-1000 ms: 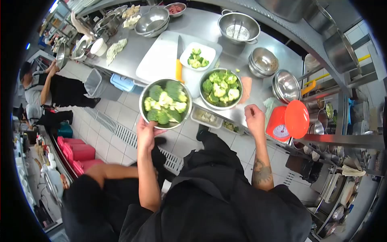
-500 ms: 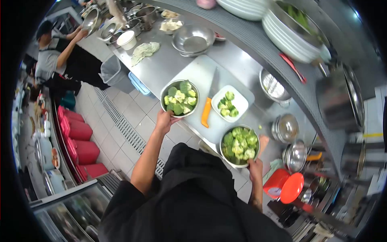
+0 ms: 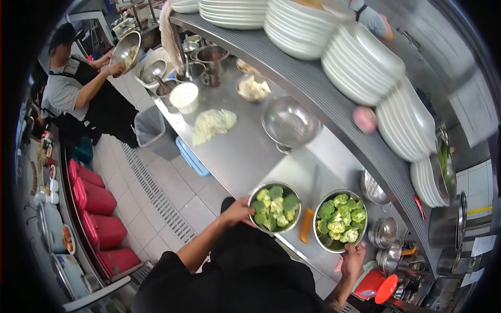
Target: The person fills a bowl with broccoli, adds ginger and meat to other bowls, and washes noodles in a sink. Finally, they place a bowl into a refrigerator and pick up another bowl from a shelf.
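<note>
My left hand [image 3: 239, 211] is closed on the rim of a metal bowl [image 3: 252, 198] of broccoli florets [image 3: 275, 207], at the front of the white cutting board [image 3: 292, 168]. A second metal bowl [image 3: 326, 243] of broccoli [image 3: 342, 216] is gripped at its near edge by my right hand [image 3: 353, 259]. Both bowls are upright and appear raised above the board. Between them lies a knife with an orange handle [image 3: 307, 225], its blade pointing away from me. The white dish seen earlier is hidden, apparently behind the right bowl.
A large metal bowl [image 3: 290, 122], a crumpled cloth [image 3: 214, 125] and a white tub [image 3: 185, 98] stand on the steel counter [image 3: 229, 161]. Stacked plates [image 3: 360, 65] fill the overhead shelf. At left, a co-worker [image 3: 78, 88] holds a bowl. A grey bin [image 3: 156, 133] stands on the floor.
My view has swung left, showing more counter and shelf. The two bowls have come closer together, still in my hands. The white dish of broccoli has gone out of sight.
</note>
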`<state>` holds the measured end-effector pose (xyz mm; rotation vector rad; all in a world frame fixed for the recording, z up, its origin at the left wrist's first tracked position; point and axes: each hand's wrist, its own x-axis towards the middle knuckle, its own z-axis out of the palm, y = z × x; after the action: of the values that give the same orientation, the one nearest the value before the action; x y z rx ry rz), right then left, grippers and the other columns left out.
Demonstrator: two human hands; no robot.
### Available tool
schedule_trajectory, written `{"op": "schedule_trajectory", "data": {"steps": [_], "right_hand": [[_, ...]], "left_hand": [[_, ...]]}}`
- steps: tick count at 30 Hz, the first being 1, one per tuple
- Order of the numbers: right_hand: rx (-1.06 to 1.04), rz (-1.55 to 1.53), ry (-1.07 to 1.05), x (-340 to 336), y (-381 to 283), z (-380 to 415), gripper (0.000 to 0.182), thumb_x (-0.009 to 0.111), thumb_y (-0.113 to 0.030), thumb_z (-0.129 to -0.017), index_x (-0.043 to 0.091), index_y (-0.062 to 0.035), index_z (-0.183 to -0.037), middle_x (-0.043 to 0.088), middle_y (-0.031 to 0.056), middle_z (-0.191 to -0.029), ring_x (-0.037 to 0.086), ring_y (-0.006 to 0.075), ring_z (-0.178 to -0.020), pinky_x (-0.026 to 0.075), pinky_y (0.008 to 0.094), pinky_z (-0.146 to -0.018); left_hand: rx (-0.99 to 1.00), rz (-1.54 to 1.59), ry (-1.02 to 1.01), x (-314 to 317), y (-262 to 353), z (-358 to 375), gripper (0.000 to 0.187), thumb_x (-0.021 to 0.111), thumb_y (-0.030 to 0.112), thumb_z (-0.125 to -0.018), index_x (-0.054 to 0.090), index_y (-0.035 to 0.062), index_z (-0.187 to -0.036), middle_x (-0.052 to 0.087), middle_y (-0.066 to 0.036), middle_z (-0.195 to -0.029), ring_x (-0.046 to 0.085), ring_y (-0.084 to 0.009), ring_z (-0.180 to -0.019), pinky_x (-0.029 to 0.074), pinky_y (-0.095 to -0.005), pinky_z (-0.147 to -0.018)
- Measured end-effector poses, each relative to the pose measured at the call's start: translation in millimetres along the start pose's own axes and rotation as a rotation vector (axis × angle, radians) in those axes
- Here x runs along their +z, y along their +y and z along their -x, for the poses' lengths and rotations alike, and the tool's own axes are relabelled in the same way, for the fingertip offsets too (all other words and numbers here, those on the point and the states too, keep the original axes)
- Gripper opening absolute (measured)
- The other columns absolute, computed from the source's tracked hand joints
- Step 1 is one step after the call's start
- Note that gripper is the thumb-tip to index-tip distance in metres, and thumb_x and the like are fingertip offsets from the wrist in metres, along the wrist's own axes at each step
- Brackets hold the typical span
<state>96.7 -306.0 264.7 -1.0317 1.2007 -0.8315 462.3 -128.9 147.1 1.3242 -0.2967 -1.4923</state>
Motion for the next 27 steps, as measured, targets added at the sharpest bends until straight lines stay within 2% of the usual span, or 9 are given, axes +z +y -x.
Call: {"op": "schedule_trajectory", "data": {"steps": [4, 7, 9, 11, 13, 18, 21, 25, 27], "right_hand": [[0.051, -0.159, -0.066, 122.7, -3.1, -9.6, 0.016, 0.060, -0.003, -0.079, 0.059, 0.0042, -0.093, 0.064, 0.0109, -0.085, 0.064, 0.0239, -0.070, 0.058, 0.0403, -0.062], [0.013, -0.167, -0.125, 199.5, 10.5, -35.6, 0.012, 0.060, -0.004, -0.081, 0.058, 0.0030, -0.091, 0.063, 0.0106, -0.085, 0.064, 0.0222, -0.071, 0.057, 0.0388, -0.062], [0.046, -0.124, -0.193, 257.9, -7.2, -37.5, 0.018, 0.062, -0.007, -0.082, 0.061, 0.0008, -0.099, 0.066, 0.0093, -0.091, 0.065, 0.0208, -0.077, 0.055, 0.0349, -0.067], [0.023, -0.076, -0.285, 299.9, -14.1, -46.2, 0.019, 0.059, -0.005, -0.084, 0.061, 0.0019, -0.102, 0.066, 0.0096, -0.092, 0.065, 0.0207, -0.078, 0.055, 0.0354, -0.068], [0.043, -0.095, -0.325, 333.9, -20.5, -48.2, 0.020, 0.057, -0.003, -0.085, 0.061, 0.0039, -0.103, 0.067, 0.0113, -0.095, 0.066, 0.0207, -0.081, 0.055, 0.0360, -0.070], [0.064, -0.040, -0.376, 370.4, -23.5, -45.9, 0.021, 0.054, -0.002, -0.086, 0.062, 0.0066, -0.103, 0.068, 0.0131, -0.098, 0.067, 0.0198, -0.078, 0.058, 0.0328, -0.069], [0.120, -0.017, -0.372, 371.2, -18.6, -51.0, 0.020, 0.054, -0.003, -0.086, 0.062, 0.0067, -0.102, 0.068, 0.0138, -0.098, 0.067, 0.0202, -0.076, 0.058, 0.0325, -0.068], [0.197, -0.078, -0.309, 357.9, -25.6, -43.2, 0.018, 0.057, -0.005, -0.086, 0.061, 0.0071, -0.099, 0.067, 0.0129, -0.094, 0.067, 0.0201, -0.076, 0.058, 0.0329, -0.068], [0.230, -0.115, -0.243, 347.0, -22.1, -44.1, 0.018, 0.058, -0.006, -0.087, 0.062, 0.0065, -0.098, 0.067, 0.0128, -0.092, 0.067, 0.0190, -0.076, 0.058, 0.0322, -0.067]], "left_hand": [[0.005, 0.048, -0.038, -57.8, 53.6, 40.6, 0.054, 0.051, -0.001, -0.084, 0.047, 0.0091, -0.137, 0.064, -0.011, -0.114, 0.068, -0.0243, -0.094, 0.063, -0.0386, -0.071], [0.052, 0.057, 0.054, -114.3, 71.5, 63.6, 0.053, 0.050, -0.002, -0.084, 0.046, 0.0039, -0.137, 0.065, -0.013, -0.112, 0.069, -0.0260, -0.092, 0.063, -0.0385, -0.070], [0.124, 0.049, 0.114, -138.3, 94.5, 86.1, 0.051, 0.050, -0.003, -0.083, 0.046, 0.0006, -0.134, 0.065, -0.015, -0.109, 0.070, -0.0274, -0.088, 0.063, -0.0393, -0.068], [0.171, 0.029, 0.355, -170.2, 98.4, 100.3, 0.049, 0.048, -0.004, -0.082, 0.048, -0.0002, -0.131, 0.066, -0.016, -0.107, 0.070, -0.0293, -0.085, 0.064, -0.0401, -0.067], [0.180, 0.093, 0.408, -204.3, 91.9, 105.5, 0.047, 0.046, -0.006, -0.080, 0.049, -0.0016, -0.127, 0.065, -0.018, -0.109, 0.071, -0.0312, -0.085, 0.064, -0.0406, -0.067], [0.303, 0.193, 0.584, -235.9, 86.1, 120.0, 0.050, 0.043, -0.006, -0.081, 0.042, -0.0020, -0.130, 0.063, -0.020, -0.108, 0.071, -0.0323, -0.083, 0.064, -0.0398, -0.066], [0.292, 0.239, 0.651, -248.2, 78.5, 118.8, 0.050, 0.042, -0.005, -0.084, 0.042, -0.0017, -0.133, 0.059, -0.020, -0.118, 0.070, -0.0334, -0.088, 0.064, -0.0367, -0.063], [0.213, 0.209, 0.601, -267.8, 81.4, 112.0, 0.050, 0.046, -0.002, -0.088, 0.041, 0.0036, -0.137, 0.057, -0.020, -0.123, 0.068, -0.0340, -0.094, 0.063, -0.0414, -0.068], [0.226, 0.148, 0.549, -264.0, 105.2, 115.5, 0.048, 0.050, 0.002, -0.090, 0.041, 0.0037, -0.137, 0.059, -0.015, -0.122, 0.067, -0.0288, -0.097, 0.063, -0.0429, -0.066]]}}
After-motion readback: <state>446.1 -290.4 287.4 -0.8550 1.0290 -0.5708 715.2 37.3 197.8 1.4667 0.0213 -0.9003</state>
